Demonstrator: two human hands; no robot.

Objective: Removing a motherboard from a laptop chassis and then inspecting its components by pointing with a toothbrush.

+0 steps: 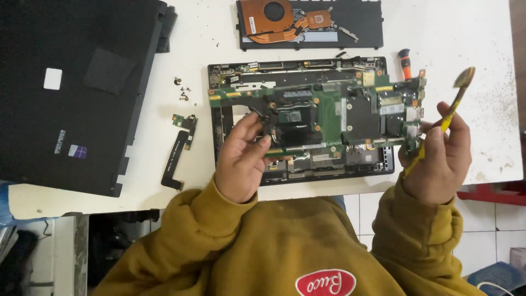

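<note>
1. The green motherboard (329,112) is held above the open laptop base (241,71), its long axis running left to right between the hands.
2. The left hand (241,161) pinches its near-left edge.
3. The right hand (438,159) grips the right end, also clutching a yellow brush (457,96).
4. A copper fan-and-heatsink assembly (279,19) lies beyond, loose screws (182,90) and a black cover (71,87) to the left.

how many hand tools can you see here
2: a yellow-handled brush held in the right hand, and an orange-handled screwdriver lying on the table behind the motherboard. Others may be hidden.
</note>
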